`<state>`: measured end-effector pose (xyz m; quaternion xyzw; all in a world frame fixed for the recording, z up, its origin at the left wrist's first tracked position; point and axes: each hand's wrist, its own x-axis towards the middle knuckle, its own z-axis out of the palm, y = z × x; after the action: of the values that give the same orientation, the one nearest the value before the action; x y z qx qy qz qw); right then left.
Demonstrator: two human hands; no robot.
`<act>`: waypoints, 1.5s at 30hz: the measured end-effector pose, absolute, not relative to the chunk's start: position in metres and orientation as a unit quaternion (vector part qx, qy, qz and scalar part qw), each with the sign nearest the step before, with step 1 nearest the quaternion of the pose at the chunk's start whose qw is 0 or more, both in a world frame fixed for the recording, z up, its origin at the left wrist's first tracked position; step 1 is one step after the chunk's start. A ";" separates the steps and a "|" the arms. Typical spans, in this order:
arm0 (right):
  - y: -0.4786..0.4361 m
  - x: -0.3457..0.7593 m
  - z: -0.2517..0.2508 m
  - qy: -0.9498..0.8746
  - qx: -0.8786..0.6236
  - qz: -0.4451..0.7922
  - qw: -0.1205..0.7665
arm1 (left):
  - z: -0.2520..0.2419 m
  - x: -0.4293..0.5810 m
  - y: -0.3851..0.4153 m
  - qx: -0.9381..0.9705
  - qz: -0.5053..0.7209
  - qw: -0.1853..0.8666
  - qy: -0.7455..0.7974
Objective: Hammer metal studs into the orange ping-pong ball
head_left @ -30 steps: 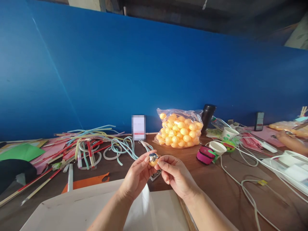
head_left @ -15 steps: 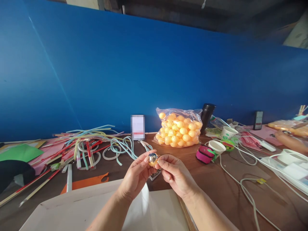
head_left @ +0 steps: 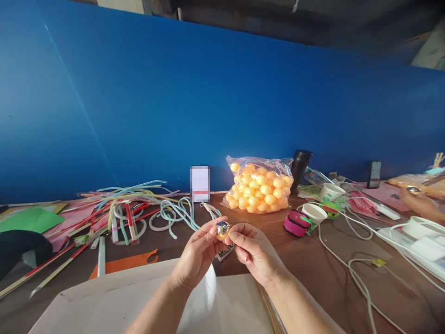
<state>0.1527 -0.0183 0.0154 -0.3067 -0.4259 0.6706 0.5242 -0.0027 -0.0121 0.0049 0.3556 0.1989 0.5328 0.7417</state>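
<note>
In front of me, a small orange ball [head_left: 223, 231] has shiny silver pieces covering its upper part. My left hand [head_left: 196, 250] holds it between thumb and fingers. My right hand [head_left: 257, 253] is closed in a pinch at the ball's right side, its fingertips touching it. Any small piece between those fingertips is too small to make out. Below the ball, partly hidden by my hands, a little container [head_left: 225, 253] of silvery bits lies on the brown table [head_left: 295, 278].
A clear bag [head_left: 259, 185] of orange balls stands by the blue partition [head_left: 208, 93]. Left lie tangled foam cords and strips [head_left: 128, 208]. Right are paper cups [head_left: 314, 213], a pink pouch [head_left: 296, 223], cables [head_left: 365, 290] and another person's hand [head_left: 422, 204]. White board [head_left: 139, 297] lies beneath my forearms.
My hands keep the same grip on the ball, and the view has shifted very slightly. The other person's hand at the far right has moved a little, showing a silvery round thing more clearly.
</note>
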 end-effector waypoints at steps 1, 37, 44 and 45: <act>-0.018 0.153 0.015 -0.426 -0.307 0.671 0.524 | 0.005 -0.003 -0.012 0.355 0.533 0.742 0.199; -0.016 0.153 0.012 -0.434 -0.304 0.667 0.525 | 0.002 -0.003 -0.012 0.372 0.537 0.722 0.227; -0.016 0.153 0.010 -0.443 -0.318 0.656 0.523 | 0.002 -0.003 -0.010 0.393 0.531 0.714 0.233; -0.016 0.153 0.011 -0.444 -0.319 0.654 0.522 | 0.001 -0.003 -0.010 0.395 0.530 0.713 0.233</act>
<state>0.1533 -0.0161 0.0105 -0.3190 -0.4441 0.6545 0.5221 -0.0033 -0.0096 0.0014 0.3946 0.2331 0.5304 0.7132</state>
